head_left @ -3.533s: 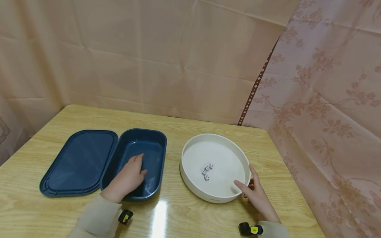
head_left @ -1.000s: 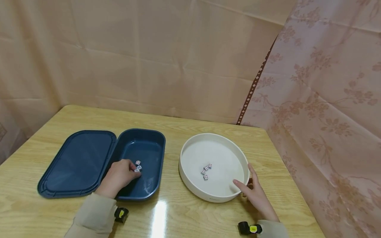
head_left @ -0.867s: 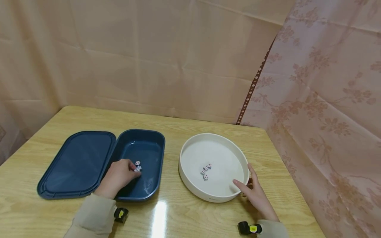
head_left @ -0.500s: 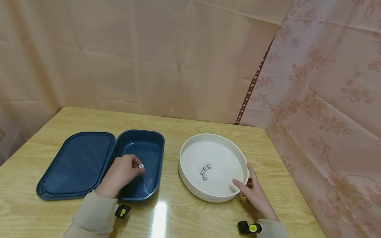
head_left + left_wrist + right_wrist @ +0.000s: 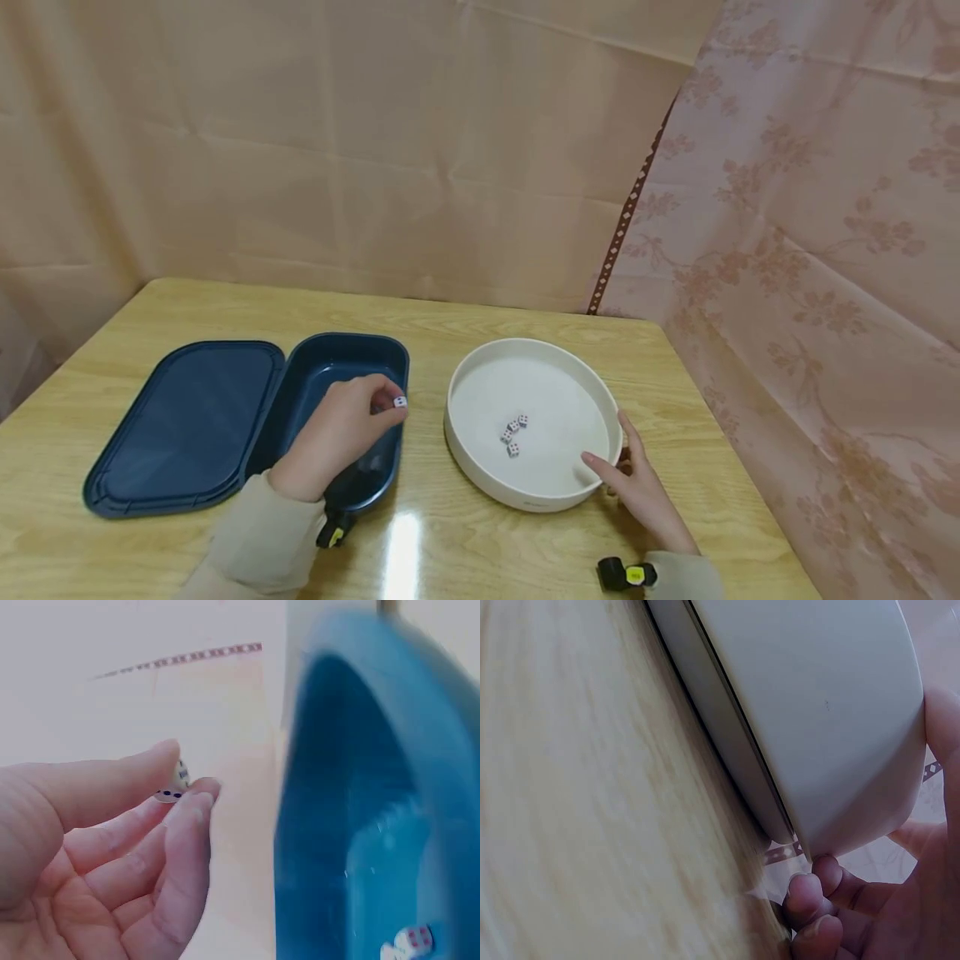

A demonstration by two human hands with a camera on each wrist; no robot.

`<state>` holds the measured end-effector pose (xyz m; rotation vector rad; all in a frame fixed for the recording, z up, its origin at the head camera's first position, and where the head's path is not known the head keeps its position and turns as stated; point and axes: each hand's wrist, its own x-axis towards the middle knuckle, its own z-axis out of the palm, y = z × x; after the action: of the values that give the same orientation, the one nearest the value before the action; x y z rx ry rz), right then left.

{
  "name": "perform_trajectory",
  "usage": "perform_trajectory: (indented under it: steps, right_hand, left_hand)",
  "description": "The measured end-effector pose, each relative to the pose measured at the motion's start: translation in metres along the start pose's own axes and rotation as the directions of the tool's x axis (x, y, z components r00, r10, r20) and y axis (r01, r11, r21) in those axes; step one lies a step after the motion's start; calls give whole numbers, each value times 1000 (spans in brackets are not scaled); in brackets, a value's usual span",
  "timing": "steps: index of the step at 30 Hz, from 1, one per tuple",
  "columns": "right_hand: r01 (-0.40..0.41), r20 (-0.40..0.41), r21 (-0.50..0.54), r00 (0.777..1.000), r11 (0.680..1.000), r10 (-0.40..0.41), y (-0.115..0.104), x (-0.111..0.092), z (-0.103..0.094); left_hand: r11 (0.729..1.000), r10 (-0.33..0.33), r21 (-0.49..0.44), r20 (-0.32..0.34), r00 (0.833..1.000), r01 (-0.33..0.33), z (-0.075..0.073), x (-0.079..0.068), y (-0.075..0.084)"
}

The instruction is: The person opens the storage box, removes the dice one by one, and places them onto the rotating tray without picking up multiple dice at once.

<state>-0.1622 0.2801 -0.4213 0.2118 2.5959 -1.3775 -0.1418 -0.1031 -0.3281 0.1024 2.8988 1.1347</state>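
A white die (image 5: 401,402) with dark pips is pinched between the thumb and fingertips of my left hand (image 5: 337,429), over the right rim of a deep blue box (image 5: 367,360). Inside that box, other dice (image 5: 415,941) show at the bottom of the left wrist view; my hand hides them in the head view. My right hand (image 5: 643,493) holds the near right side of a round white dish (image 5: 558,400), thumb over the rim and fingers against the outer wall and lower edge. Several dice (image 5: 513,450) with red pips lie in a short curve on the dish floor.
A flat blue lid (image 5: 191,421) lies on the wooden table (image 5: 435,533), right against the box's left side. A strip of bare tabletop separates box and dish. Beige and pink floral curtains (image 5: 795,275) hang behind and to the right.
My left hand has reached among the dice in the blue box, pinched one, lifted it and carried it right to the box's rim. My right hand stays on the dish.
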Motion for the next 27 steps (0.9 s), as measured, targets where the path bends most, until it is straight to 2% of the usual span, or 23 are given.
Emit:
perform_trajectory:
  steps: [5,12,21,27]
  right_hand:
    - [7,-3,-2,1000,1000,-7,-1,0,0]
    - [11,-14,-7,1000,1000,-11,-1,0,0]
    - [15,-21,-7,1000,1000,-15,0,1,0]
    - [15,-19,-5,1000,1000,-15,1,1,0]
  left_hand:
    - [999,12,-38,-16,1000,-12,7,6,14]
    - [991,-14,-131,-18,1000,12,21,15,32]
    - [969,-46,-242,20,999,50,44,27,50]
    - [969,-41,-243,53,998,53,55,33,60]
